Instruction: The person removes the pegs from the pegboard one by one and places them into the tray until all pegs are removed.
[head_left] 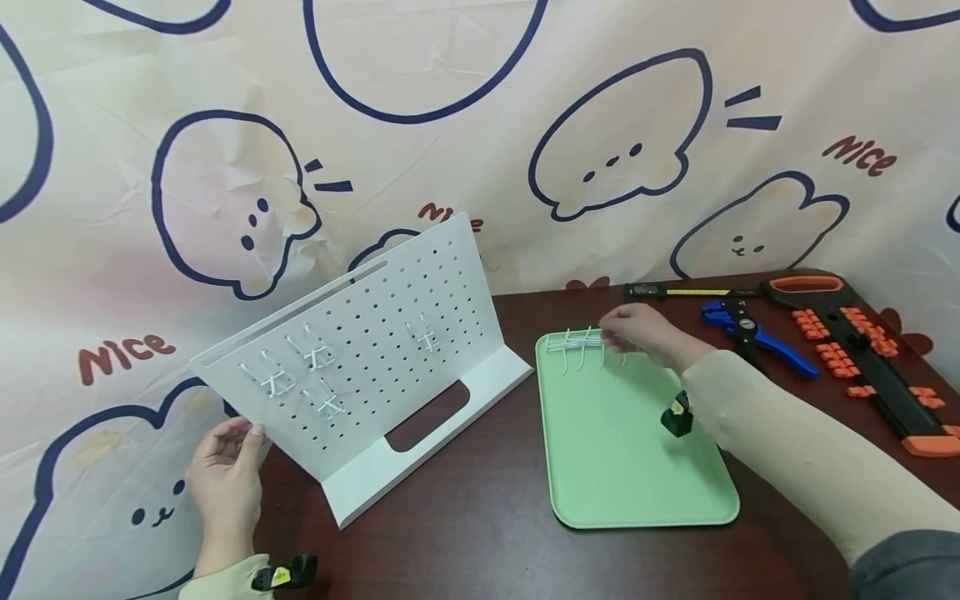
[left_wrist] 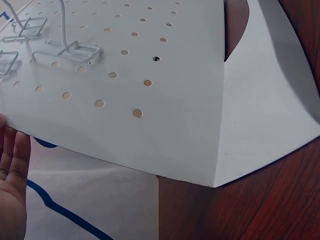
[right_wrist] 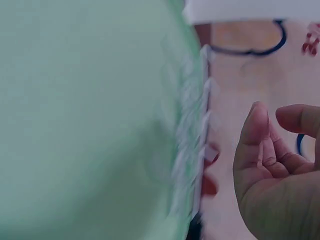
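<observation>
A white metal pegboard stands tilted on the table, with several white wire hooks fixed in its holes. My left hand holds the board's left edge, thumb towards the front; in the left wrist view the fingers meet that edge. Over the far end of a green tray is my right hand, beside a row of loose white wire hooks. The right wrist view shows a gap between thumb and fingers, with nothing held; the hooks there are blurred.
Right of the tray lie blue-handled pliers and a black tool rack with orange pieces. A black and yellow tool lies along the back edge of the brown table. A printed cloth hangs behind.
</observation>
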